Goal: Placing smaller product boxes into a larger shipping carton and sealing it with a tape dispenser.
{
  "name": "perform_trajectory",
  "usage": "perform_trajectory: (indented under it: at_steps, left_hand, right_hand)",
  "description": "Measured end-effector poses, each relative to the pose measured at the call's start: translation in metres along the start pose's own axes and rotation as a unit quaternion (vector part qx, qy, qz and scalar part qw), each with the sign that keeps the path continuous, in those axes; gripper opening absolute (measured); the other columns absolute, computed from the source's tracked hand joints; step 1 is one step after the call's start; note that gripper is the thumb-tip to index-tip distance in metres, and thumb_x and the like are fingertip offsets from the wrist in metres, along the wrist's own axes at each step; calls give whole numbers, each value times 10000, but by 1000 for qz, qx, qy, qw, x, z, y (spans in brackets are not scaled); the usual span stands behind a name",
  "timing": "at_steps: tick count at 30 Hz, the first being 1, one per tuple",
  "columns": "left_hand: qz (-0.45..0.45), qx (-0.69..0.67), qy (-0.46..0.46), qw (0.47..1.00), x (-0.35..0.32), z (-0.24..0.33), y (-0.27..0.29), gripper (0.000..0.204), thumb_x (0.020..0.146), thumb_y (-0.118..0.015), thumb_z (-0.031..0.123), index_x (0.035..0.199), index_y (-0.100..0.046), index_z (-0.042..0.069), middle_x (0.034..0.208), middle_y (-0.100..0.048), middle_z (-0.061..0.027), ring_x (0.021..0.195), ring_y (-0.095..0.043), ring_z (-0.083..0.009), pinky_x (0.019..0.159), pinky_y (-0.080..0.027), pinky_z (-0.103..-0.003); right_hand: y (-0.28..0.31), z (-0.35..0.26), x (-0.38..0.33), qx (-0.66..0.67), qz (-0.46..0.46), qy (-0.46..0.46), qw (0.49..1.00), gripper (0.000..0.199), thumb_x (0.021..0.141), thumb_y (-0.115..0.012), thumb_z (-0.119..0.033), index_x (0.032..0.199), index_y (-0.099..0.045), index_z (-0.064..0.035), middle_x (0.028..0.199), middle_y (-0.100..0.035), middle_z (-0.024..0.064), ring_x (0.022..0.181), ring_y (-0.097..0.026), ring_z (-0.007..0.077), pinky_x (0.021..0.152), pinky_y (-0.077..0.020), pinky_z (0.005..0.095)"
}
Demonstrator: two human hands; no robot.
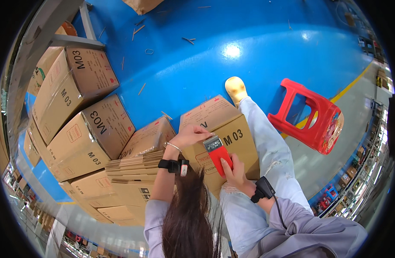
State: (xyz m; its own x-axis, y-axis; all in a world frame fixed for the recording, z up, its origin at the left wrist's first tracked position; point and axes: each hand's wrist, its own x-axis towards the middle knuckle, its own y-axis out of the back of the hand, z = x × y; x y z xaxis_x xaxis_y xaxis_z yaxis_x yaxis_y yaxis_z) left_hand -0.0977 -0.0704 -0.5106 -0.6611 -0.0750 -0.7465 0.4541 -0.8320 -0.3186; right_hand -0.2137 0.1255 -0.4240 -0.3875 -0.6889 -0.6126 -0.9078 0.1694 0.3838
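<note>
My right hand [235, 173] is wrapped around the handle of a flat red tool with a slotted metal head [217, 155]. The tool points away from me, above the top of a brown cardboard carton [192, 151] that stands in front of my legs. Close to the metal head, the fingers of my left hand [192, 136] are pinched together. Whatever lies between those fingertips is too small to make out. Black straps with small devices circle both wrists, and a cable runs from the right one. Long dark hair hangs over part of my left arm.
Several closed cartons [79, 144] are stacked on the left beside a grey metal frame [79, 41]. Flattened cardboard sheets [133, 170] lie piled near my left forearm. A red plastic stool [309, 116] is tipped over at right. Scraps [189, 41] litter the blue floor [171, 81].
</note>
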Motion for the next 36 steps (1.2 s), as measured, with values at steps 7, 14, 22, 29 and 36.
perform_trajectory:
  at_steps: [7, 14, 22, 29, 36]
  left_hand:
    - [120, 35, -92, 988, 2, -4, -26, 163, 913, -631, 208, 895, -661, 49, 778, -629, -15, 690, -554, -80, 620, -452, -241]
    - [133, 98, -166, 972, 4, -13, -21, 145, 895, -637, 153, 884, -612, 11, 707, -608, -39, 638, -545, -83, 601, -455, -251]
    - [58, 22, -72, 995, 8, -13, -23, 237, 882, -673, 185, 753, -589, 5, 618, -585, 1, 564, -492, -56, 513, -407, -245]
    - [142, 71, -142, 977, 12, -19, -19, 275, 838, -727, 198, 703, -581, 7, 563, -574, -36, 503, -464, -72, 466, -376, -250]
    - [149, 50, -111, 981, 25, -10, -16, 316, 804, -759, 225, 664, -588, -2, 550, -574, -47, 463, -468, -79, 434, -388, -261]
  right_hand:
    - [-2, 0, 1, 17, 1, -37, 999, 291, 927, -585, -260, 986, -568, 25, 639, -628, 151, 547, -642, 212, 513, -484, 306]
    - [3, 0, 0, 19, -32, -40, 999, 278, 921, -588, -256, 965, -568, 18, 630, -616, 155, 544, -638, 226, 513, -481, 316]
    - [7, 13, -4, -11, -42, 15, 999, 266, 908, -600, -250, 951, -560, 10, 640, -602, 182, 562, -633, 312, 520, -482, 362]
    - [4, -8, 2, -7, -40, -48, 998, 313, 916, -594, -306, 937, -584, 7, 633, -608, 175, 562, -636, 292, 520, -481, 351]
    - [6, -30, 2, 8, -7, -70, 997, 324, 927, -585, -301, 908, -595, 23, 644, -610, 167, 559, -615, 230, 532, -469, 322]
